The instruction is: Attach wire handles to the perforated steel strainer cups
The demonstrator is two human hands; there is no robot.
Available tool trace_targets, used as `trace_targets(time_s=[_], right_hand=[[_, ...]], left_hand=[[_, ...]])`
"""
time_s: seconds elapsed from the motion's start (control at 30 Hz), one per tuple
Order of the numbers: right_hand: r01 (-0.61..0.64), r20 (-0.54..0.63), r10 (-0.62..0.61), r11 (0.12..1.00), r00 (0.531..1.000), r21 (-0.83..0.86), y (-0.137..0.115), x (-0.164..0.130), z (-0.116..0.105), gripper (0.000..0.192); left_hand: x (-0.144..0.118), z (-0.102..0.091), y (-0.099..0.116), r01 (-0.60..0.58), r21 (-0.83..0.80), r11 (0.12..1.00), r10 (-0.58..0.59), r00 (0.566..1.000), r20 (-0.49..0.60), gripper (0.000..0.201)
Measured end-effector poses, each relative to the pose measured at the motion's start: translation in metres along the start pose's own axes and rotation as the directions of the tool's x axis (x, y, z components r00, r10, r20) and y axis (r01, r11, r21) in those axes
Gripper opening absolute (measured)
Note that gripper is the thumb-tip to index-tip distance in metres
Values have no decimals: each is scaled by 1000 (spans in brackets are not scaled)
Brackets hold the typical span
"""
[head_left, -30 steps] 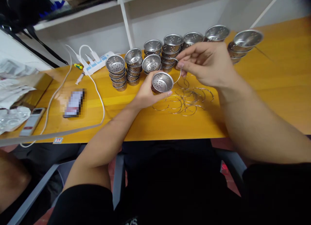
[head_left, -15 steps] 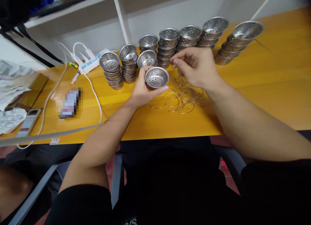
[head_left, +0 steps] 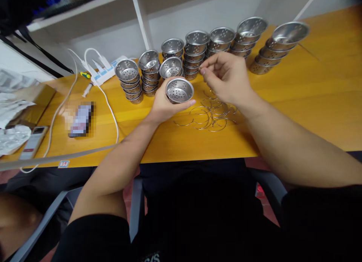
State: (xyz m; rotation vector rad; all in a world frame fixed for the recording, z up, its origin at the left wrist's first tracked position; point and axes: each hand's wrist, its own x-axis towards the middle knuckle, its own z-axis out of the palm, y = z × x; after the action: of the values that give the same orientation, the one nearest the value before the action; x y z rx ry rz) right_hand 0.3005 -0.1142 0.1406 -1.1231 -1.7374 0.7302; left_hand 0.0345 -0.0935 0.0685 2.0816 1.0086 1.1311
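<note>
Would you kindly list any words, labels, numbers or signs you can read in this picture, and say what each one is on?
No words or numbers can be read.
Small white sticker on the table's front edge: red marks, perhaps two arrows, too small to read.
Phone: screen pixelated, unreadable.
Remote control: buttons too small to read.
Power strip: no legible print.
Perforated metal cups: no markings seen.

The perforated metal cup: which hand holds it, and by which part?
The left hand holds the perforated metal cup by its side wall, from below, thumb near the rim.
</note>
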Motion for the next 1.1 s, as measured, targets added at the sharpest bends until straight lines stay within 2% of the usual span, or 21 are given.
trace_targets(time_s=[0.17,0.27,0.4,0.53,0.87,1.1], right_hand=[[10,29,-10,1000,1000,3,5,-1,3,58],[-11,39,11,1000,999,21,5,-1,4,67],[-6,-3,7,998,1000,68,-4,-4,7,62],[1,66,-7,996,998,94,-12,-8,13,61],[14,80,1,982,997,-186,-10,-11,15,55],[23,107,0,978,994,-207,-16,-15,15,56]], left_hand=[[2,4,-5,-16,38,999,18,999,-34,103],[4,10,-7,-31,15,999,31,999,-13,101],[5,13,-4,-12,38,999,12,1000,-4,102],[3,12,-3,-18,50,999,18,1000,10,101],[-4,12,-5,-71,61,996,66,995,73,123],[-5,11,-8,-66,65,996,59,992,107,124]])
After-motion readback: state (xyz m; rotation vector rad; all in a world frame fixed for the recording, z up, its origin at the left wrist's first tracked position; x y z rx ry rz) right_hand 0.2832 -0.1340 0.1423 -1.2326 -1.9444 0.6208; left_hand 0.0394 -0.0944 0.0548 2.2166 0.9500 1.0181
